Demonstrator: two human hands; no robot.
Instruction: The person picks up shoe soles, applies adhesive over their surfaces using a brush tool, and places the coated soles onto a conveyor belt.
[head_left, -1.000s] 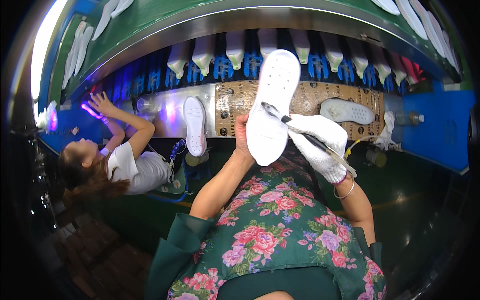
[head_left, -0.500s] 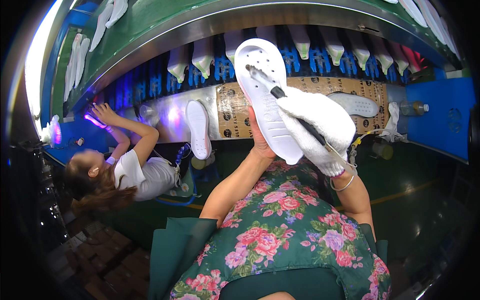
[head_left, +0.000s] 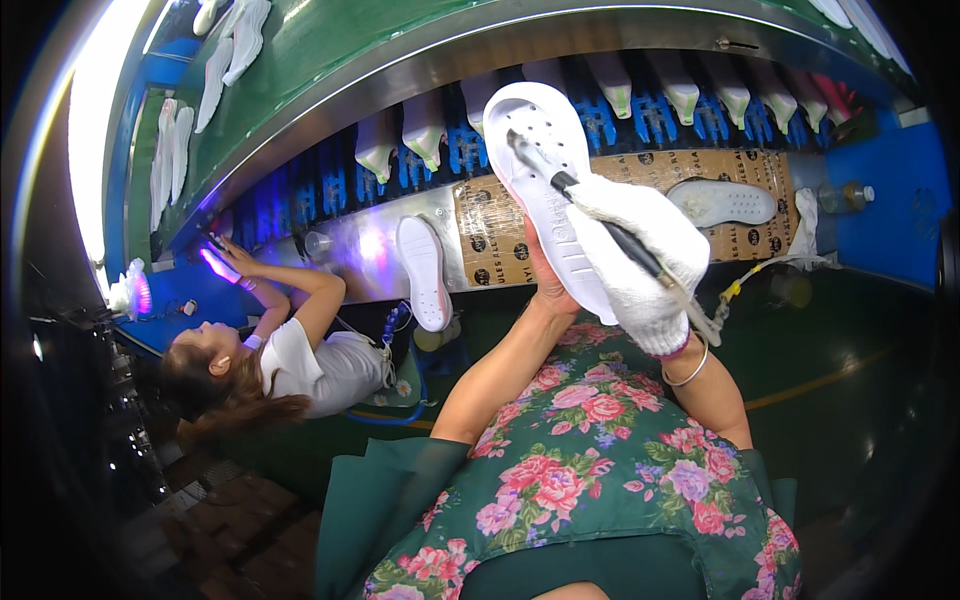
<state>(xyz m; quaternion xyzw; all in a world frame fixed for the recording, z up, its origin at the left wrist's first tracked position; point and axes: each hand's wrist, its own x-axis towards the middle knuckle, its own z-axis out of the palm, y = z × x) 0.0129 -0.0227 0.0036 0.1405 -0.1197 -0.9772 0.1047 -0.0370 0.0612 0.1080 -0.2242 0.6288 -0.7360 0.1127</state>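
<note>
My bare left hand (head_left: 547, 280) holds a white shoe sole (head_left: 548, 220) from its left and underside, the hollow face with small holes turned up. Most of those fingers are hidden behind the sole. In a white knitted glove, my right hand (head_left: 650, 240) grips a brush (head_left: 564, 183) with a dark handle and a thin hose at its rear end. The bristles touch the inside of the sole near its far end. The right edge of the sole is partly covered by the glove.
One white sole (head_left: 423, 270) lies on the metal ledge; a greyer one (head_left: 735, 203) lies on taped cardboard (head_left: 492, 240). Beyond hang several white shoe-shaped pieces (head_left: 423, 130) above blue clamps. A co-worker (head_left: 320, 360) sits at left near a purple glow. A bottle (head_left: 848, 197) lies at right.
The view has shifted, so the surroundings sit farther right. Both hands still hold the sole and brush; the bristles remain at the sole's far end.
</note>
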